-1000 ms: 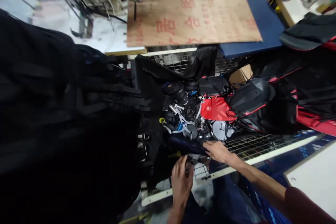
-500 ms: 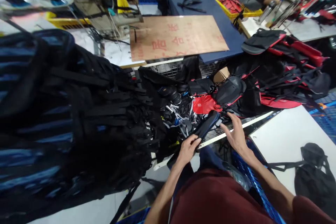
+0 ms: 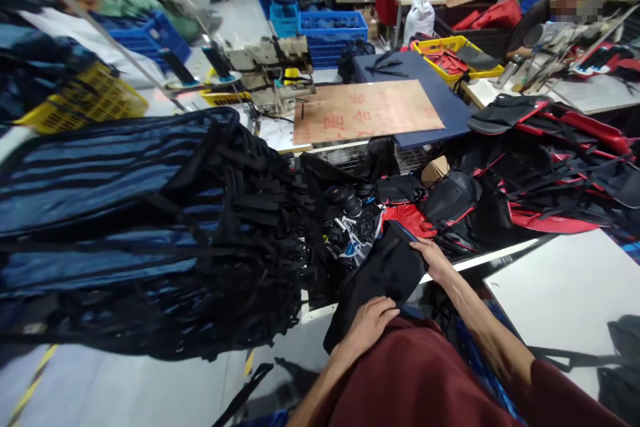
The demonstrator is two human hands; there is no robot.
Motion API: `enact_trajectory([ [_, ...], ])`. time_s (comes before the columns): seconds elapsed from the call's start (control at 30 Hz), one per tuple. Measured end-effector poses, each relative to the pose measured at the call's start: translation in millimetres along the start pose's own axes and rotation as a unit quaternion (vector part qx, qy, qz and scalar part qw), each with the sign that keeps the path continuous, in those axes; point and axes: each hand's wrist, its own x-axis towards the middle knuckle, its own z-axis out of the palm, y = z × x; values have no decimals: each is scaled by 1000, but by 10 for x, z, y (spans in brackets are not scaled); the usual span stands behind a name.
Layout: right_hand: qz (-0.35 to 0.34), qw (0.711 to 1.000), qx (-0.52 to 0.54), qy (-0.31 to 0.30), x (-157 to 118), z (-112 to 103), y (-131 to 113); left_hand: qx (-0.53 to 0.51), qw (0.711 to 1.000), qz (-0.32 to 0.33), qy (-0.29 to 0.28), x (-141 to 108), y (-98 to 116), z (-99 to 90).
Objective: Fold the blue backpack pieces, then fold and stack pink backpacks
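Head view: soft black fabric piece w/ blue edging (image 3: 385, 267) is up in front of the person's torso, tilted, over the near rail of the pale-framed wire-mesh bin (image 3: 480, 258). Right grip (image 3: 433, 259) is closed on its upper edge, fingertips on the fabric. Left grip (image 3: 373, 320) lies on the lower part, fingers fairly straight; can't tell if it pinches or just presses, thumb hidden. Just behind: bright red fabric piece (image 3: 407, 219), partly covered, + a jumble of blk/grey straps & small parts (image 3: 353, 233) in the bin. Farther R: pile of black bags w/ red trim (image 3: 555, 147), nr a plain white tabletop (image 3: 550, 273). L: big heap of blue-and-black bags (image 3: 150, 160). Beyond bin: brown cardboard sheet w/ red lettering (image 3: 370, 110).
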Motion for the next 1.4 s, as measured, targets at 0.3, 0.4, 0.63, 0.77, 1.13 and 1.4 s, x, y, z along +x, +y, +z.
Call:
enact_trajectory([
  [0.3,-128,982,5,-135,-410,50,-337,-153,984,-38,86,88,160,-51],
  [0.4,-173,976,-20,-133,-443,-11,-374,-172,968,-36,180,223,232,-111],
  [0.63,-147,984,54,-84,-409,-285,-534,-180,947,-28,267,396,315,-122],
  [0.77,-95,987,109,-65,-300,-416,-690,-52,978,10,202,325,272,37],
  [1.13,-123,977,82,-152,-101,-104,-881,-179,945,-33,271,476,326,-20],
  [1.4,-148,921,-227,-281,-502,235,14,-404,843,-59,351,809,253,-442],
])
